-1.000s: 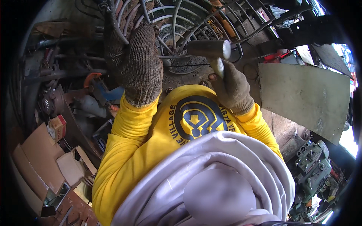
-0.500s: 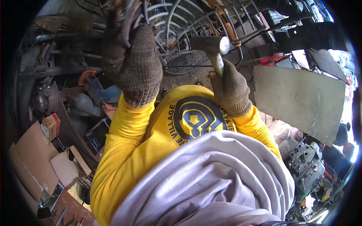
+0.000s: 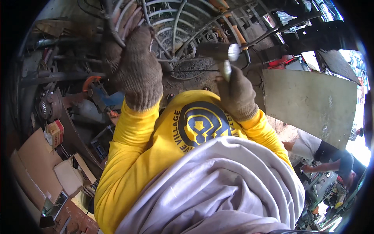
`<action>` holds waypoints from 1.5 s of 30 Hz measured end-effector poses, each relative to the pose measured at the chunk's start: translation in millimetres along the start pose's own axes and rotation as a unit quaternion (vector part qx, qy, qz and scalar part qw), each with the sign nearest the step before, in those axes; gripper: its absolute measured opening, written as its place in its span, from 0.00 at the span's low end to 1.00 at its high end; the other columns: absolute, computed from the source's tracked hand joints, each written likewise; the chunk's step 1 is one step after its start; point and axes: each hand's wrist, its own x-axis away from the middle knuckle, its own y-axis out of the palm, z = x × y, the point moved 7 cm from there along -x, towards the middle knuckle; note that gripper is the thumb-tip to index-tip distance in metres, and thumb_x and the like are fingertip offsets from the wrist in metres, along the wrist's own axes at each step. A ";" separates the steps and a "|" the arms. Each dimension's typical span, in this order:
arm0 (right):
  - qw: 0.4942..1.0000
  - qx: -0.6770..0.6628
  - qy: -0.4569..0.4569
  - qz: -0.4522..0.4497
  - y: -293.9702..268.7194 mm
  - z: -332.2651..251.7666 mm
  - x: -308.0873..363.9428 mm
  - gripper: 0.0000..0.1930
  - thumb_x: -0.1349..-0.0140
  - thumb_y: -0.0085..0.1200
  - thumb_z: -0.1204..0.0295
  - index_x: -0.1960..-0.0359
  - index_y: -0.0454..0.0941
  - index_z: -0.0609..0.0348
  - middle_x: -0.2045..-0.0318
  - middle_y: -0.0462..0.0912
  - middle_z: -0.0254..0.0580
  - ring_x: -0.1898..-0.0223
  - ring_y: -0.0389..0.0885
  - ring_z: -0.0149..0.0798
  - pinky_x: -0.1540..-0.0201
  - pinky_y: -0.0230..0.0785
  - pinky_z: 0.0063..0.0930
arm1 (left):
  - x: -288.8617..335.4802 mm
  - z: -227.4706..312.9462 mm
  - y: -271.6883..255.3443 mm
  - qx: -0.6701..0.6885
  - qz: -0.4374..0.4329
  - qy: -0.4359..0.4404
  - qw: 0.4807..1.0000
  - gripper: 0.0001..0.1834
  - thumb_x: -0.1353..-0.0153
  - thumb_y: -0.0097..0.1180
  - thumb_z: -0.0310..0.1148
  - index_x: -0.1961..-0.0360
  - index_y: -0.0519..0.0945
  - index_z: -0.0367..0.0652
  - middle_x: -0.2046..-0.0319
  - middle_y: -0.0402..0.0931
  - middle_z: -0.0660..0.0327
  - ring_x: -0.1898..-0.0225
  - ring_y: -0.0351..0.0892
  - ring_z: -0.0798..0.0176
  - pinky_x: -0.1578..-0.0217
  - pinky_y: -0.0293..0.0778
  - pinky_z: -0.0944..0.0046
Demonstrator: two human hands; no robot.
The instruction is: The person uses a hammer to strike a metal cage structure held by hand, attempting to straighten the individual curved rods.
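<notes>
In a brown knitted glove, my left hand (image 3: 141, 68) is raised at the upper left, its fingers closed round a curved rod of a round metal grille (image 3: 177, 24). The grille has curved bars crossed by straight ones, and part of it is hidden by the glove. My right hand (image 3: 238, 93), gloved the same way, grips the short pale handle of a hammer (image 3: 218, 51). Its dark cylindrical head has a shiny face pointing right, and it lies in front of the grille's lower right side from this view.
A large flat sheet (image 3: 311, 103) stands at the right. Beyond it another person (image 3: 327, 156) bends over a grey machine (image 3: 321, 187). Cardboard boxes (image 3: 70, 173), a blue-and-orange tool (image 3: 103, 95) and a small red box (image 3: 55, 130) crowd the left. A dark round pan (image 3: 191, 70) lies beneath the grille.
My left hand and the grille have shifted slightly left. The hammer has stayed in my right hand, dipping a little. Another person has come into view at the lower right.
</notes>
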 end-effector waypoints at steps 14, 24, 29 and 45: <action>0.890 -0.381 -0.008 0.250 -78.5 55.9 -58.0 0.19 0.31 0.51 0.57 0.53 0.73 0.63 0.67 0.80 0.35 0.69 0.76 0.26 0.66 0.69 0.19 | 55.1 -88.2 64.8 0.439 -0.165 -0.565 0.679 0.21 0.39 0.51 0.27 0.44 0.70 0.43 0.57 0.79 0.52 0.59 0.84 0.51 0.63 0.85 0.50; 0.885 -0.404 0.004 0.231 -56.0 72.8 -65.8 0.18 0.30 0.48 0.58 0.51 0.75 0.61 0.67 0.81 0.35 0.68 0.79 0.28 0.65 0.71 0.22 | 89.2 -46.4 88.3 0.545 -0.235 -0.674 0.440 0.19 0.39 0.51 0.32 0.49 0.75 0.35 0.53 0.79 0.45 0.52 0.80 0.43 0.50 0.78 0.42; 0.878 -0.412 0.059 0.236 -49.7 88.6 -60.9 0.18 0.30 0.49 0.57 0.54 0.76 0.61 0.69 0.80 0.34 0.69 0.78 0.27 0.65 0.71 0.22 | 94.1 -42.8 81.4 0.503 -0.250 -0.654 0.506 0.29 0.36 0.49 0.48 0.44 0.72 0.35 0.47 0.75 0.43 0.47 0.75 0.41 0.46 0.73 0.38; 0.898 -0.343 0.228 0.152 -40.6 109.4 -45.1 0.25 0.33 0.53 0.51 0.46 0.76 0.60 0.64 0.81 0.34 0.66 0.74 0.23 0.62 0.67 0.19 | 138.8 -68.7 58.2 0.670 0.311 -0.541 -0.402 0.30 0.30 0.36 0.32 0.28 0.50 0.43 0.35 0.63 0.49 0.37 0.67 0.48 0.33 0.50 0.38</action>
